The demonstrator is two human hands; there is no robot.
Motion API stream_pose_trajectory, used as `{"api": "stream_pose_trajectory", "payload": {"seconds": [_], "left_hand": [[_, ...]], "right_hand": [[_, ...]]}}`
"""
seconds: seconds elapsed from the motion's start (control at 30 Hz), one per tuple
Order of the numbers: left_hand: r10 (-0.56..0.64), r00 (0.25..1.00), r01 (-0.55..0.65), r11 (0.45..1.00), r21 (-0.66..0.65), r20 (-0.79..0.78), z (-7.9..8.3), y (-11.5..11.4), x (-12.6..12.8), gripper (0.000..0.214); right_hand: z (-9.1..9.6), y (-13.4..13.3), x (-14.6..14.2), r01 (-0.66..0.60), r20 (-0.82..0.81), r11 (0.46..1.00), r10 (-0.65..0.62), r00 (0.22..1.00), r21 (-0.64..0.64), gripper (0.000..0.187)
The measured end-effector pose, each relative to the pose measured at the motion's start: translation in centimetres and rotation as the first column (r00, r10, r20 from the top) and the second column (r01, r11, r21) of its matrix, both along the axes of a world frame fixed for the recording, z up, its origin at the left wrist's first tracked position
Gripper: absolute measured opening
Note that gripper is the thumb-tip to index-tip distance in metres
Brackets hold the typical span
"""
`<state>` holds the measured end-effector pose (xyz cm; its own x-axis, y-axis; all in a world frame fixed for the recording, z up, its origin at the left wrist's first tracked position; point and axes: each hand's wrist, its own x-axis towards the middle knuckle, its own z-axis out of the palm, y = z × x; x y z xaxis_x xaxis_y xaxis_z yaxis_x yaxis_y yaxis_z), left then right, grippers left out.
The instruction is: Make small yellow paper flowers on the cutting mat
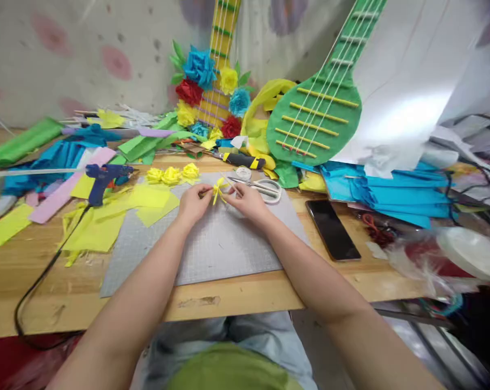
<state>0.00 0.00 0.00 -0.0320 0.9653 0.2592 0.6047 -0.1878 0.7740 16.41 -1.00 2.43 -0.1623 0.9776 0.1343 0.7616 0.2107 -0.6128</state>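
A small yellow paper flower (218, 190) with narrow, spread petals is held up over the grey cutting mat (228, 249). On its left side my left hand (196, 202) is closed, pinching it between thumb and fingertips. My right hand (248, 200) is closed too, its fingertips at the petals on the right. A thin pale stick (235, 187) slants up from the right fingers; its exact kind is unclear. Just behind that hand lie white-handled scissors (271, 190) and a small round roll (243, 173). Several finished yellow paper roses (171, 176) stand in a row behind my left hand.
Left of the mat lie yellow paper sheets (149, 196) and a blue glue gun (100, 181) with a trailing cord. A phone (333, 230) lies at right. Behind are a utility knife (243, 160), blue paper (391, 189), a green paper lute (315, 116) and a flower-decorated yellow instrument (216, 103).
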Motion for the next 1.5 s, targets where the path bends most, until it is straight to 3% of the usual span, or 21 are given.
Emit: {"api": "stream_pose_trajectory", "payload": {"seconds": [0.13, 0.33, 0.43, 0.53, 0.67, 0.83, 1.03, 1.2, 1.37, 1.5], "left_hand": [[-0.072, 0.997, 0.073, 0.997, -0.020, 0.042, 0.1, 0.2, 0.3, 0.023], [0.069, 0.997, -0.075, 0.975, 0.209, 0.034, 0.9, -1.4, 1.3, 0.024], [0.006, 0.997, 0.011, 0.973, 0.230, -0.071, 1.3, -2.5, 2.1, 0.025], [0.017, 0.992, 0.009, 0.979, 0.204, -0.125, 1.2, -2.7, 2.6, 0.031], [0.035, 0.996, -0.026, 0.994, 0.102, -0.085, 1.0, -2.4, 2.5, 0.022], [0.112, 0.992, -0.107, 0.991, 0.085, -0.065, 1.4, -2.3, 2.4, 0.015], [0.162, 0.972, -0.167, 0.986, 0.012, 0.169, 0.4, -1.6, 2.2, 0.020], [0.154, 0.874, -0.137, 0.988, -0.072, 0.462, -0.5, -0.8, 2.3, 0.023], [0.192, 0.744, -0.141, 0.981, -0.130, 0.640, 0.0, -0.8, 2.6, 0.030], [0.104, 0.740, -0.057, 0.994, -0.091, 0.664, 0.3, -1.0, 2.8, 0.032]], "right_hand": [[-0.8, 0.3, -0.6, 0.017, 0.071, 1.000, -0.017, 0.997, -0.002, 0.021], [-0.9, 0.7, -0.2, 0.143, 0.022, 0.990, -0.142, 0.990, -0.015, 0.015], [-0.7, 0.7, 0.0, 0.146, 0.014, 0.989, -0.146, 0.989, -0.011, 0.015], [-0.5, 0.6, 0.0, 0.134, 0.007, 0.991, -0.134, 0.991, -0.017, 0.016], [-0.4, 0.5, 0.1, 0.070, -0.022, 0.998, -0.070, 0.997, -0.001, 0.017], [-0.3, 0.1, 0.0, -0.037, 0.029, 0.998, 0.035, 0.999, 0.050, 0.017], [0.3, -0.4, 0.2, -0.104, 0.272, 0.982, 0.058, 0.961, 0.157, 0.037], [0.7, -0.9, 0.1, -0.228, 0.471, 0.969, 0.158, 0.868, 0.094, 0.031], [0.7, -1.0, -0.3, -0.215, 0.480, 0.976, 0.169, 0.861, 0.043, 0.047], [0.4, -0.6, -0.5, -0.187, 0.453, 0.979, 0.133, 0.882, 0.077, 0.045]]}}
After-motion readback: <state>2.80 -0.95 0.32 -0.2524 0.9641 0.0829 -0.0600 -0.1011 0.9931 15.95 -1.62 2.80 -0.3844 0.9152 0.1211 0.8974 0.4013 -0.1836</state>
